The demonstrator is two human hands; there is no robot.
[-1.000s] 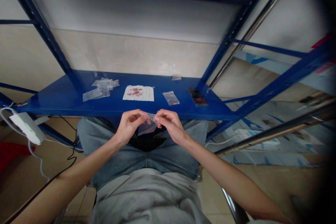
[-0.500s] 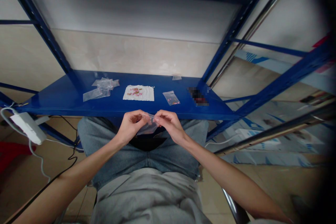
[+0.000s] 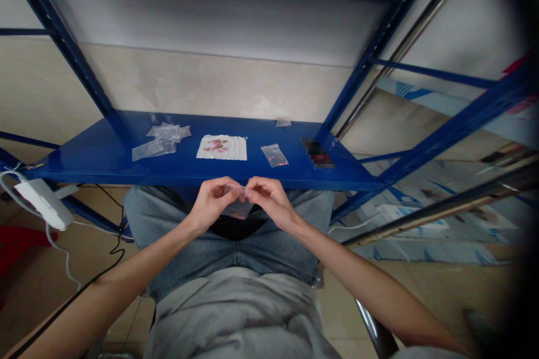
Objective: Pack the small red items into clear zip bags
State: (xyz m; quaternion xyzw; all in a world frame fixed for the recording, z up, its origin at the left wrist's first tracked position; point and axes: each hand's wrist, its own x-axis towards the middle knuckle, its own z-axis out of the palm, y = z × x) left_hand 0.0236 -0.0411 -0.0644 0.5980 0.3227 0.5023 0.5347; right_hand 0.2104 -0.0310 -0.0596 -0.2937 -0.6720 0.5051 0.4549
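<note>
A blue shelf [image 3: 101, 148] bears a white cloth [image 3: 202, 152] at its middle. On the near side, the left hand [image 3: 213, 200] and right hand [image 3: 272, 200] both pinch the top of a clear bag [image 3: 238, 212]. Pressing it shut seems the step in hand; next calls for even fingertip pressure along that edge.

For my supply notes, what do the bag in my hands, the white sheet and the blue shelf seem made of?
Bag: probably thin plastic, clear, slightly glossy; the background shows through. White sheet: perhaps fabric, matte, with rippled edges, though paper is possible. Blue shelf: likely painted metal, given its even colour and faint sheen.
</note>
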